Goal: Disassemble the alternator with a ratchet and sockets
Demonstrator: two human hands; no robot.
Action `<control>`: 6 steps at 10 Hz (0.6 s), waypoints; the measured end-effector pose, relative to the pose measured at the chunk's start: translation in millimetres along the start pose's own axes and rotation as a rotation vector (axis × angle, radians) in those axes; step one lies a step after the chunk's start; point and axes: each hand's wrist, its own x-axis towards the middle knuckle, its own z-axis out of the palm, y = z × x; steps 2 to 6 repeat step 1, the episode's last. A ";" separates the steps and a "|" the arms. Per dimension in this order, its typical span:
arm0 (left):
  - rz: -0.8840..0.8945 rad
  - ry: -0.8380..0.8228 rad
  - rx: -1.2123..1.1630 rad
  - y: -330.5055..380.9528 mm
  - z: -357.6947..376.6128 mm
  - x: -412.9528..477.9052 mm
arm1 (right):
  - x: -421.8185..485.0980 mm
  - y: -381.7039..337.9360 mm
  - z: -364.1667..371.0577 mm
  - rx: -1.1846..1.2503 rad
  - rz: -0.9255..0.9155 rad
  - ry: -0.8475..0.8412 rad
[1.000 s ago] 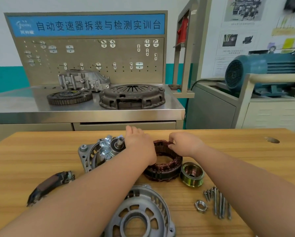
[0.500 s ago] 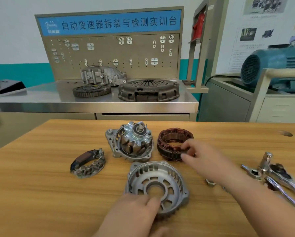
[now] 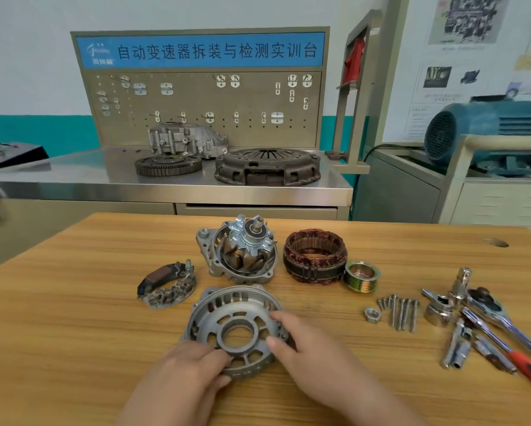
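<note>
Aluminium cover (image 3: 224,305) lies near front edge of table (image 3: 73,333); we grip its rim w/ left hand (image 3: 190,370) at 7 o'clock, fingers curled, & pinch it w/ right hand (image 3: 310,355) at 3. Rotor (image 3: 242,250) sits at 12, stator (image 3: 314,256) at 1, ratchet (image 3: 485,302) & sockets (image 3: 456,348) far at 3.

Table (image 3: 73,333), near centre: cover (image 3: 215,312), left hand (image 3: 193,367) gripping its near-left rim, right hand (image 3: 307,342) holding its right side. Directly behind the cover: housing (image 3: 208,241) with rotor (image 3: 245,247) standing in it. Just right of the housing: coil ring (image 3: 314,256), with pulley (image 3: 361,276) at its near-right side. Left of the cover: rectifier (image 3: 165,285). Right of the cover, apart from it: nut (image 3: 371,315), then a row of bolts (image 3: 401,312), then ratchet (image 3: 488,302) and sockets (image 3: 456,353) farthest right. Behind, on a second table (image 3: 73,176): flywheel (image 3: 168,164) left, clutch plate (image 3: 267,166) right.
</note>
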 end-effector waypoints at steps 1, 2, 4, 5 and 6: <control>0.060 0.072 -0.002 2.7 0.9 -3.9 | -10.2 -6.4 -8.6 0.150 0.032 0.074; 0.060 0.072 -0.002 2.7 0.9 -3.9 | -10.2 -6.4 -8.6 0.150 0.032 0.074; 0.060 0.072 -0.002 2.7 0.9 -3.9 | -10.2 -6.4 -8.6 0.150 0.032 0.074; 0.060 0.072 -0.002 2.7 0.9 -3.9 | -10.2 -6.4 -8.6 0.150 0.032 0.074; 0.060 0.072 -0.002 2.7 0.9 -3.9 | -10.2 -6.4 -8.6 0.150 0.032 0.074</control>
